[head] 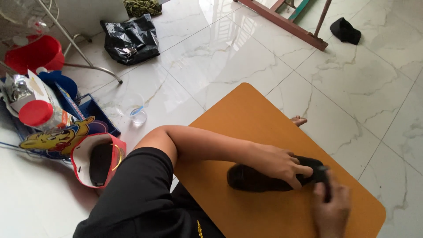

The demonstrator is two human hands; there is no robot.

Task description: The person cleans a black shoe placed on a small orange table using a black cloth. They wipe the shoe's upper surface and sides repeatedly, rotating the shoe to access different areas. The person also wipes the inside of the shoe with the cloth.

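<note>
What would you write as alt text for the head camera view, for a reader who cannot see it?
Seen from above, a person's left hand presses a dark sock-like cloth flat on an orange board, while the blurred right hand grips its end. Around them lies a white marble floor with a red bucket, a black plastic bag and a small clear cup.

A red bucket [35, 53] and black bag [131, 39] (crumpled) lie on the floor [361, 83].
</note>
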